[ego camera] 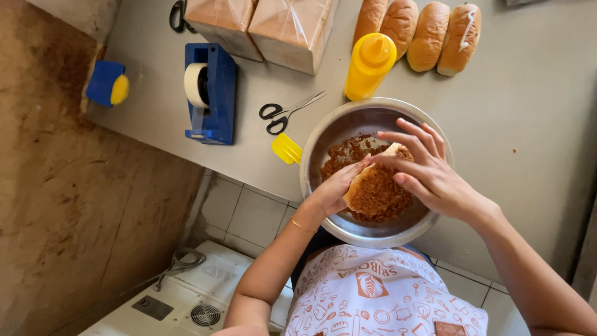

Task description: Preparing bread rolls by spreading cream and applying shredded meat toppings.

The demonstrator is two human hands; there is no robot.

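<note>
Brown shredded filling coats the bun (pixel 375 190), which is held between both hands directly over the steel bowl (pixel 323 134). The left hand (pixel 333 190) is closed around the bun's near end from below; the right hand (pixel 429 174) is laid over the far side, fingers (pixel 407 138) spread and curved, pressing the topping on.

Risk, as judged: loose filling may be shed past the bowl rim if the bun is tilted, and the soft bread may tear if it is squeezed too hard. The bowl overhangs the worktop (pixel 528 112) edge towards the body, so a downward push on its near rim could tip it.

Surroundings, outward from the hands: more filling lies in the bowl beneath. A yellow scraper (pixel 286 149) and black-handled scissors (pixel 283 113) lie just left of the bowl. A yellow squeeze bottle (pixel 369 66) stands just beyond the hands, the nearest obstruction to a forward reach. Four plain buns (pixel 429 34) are lined up further beyond, wrapped loaves (pixel 292 28) beside them. A blue tape dispenser (pixel 210 93) stands well to the left.
</note>
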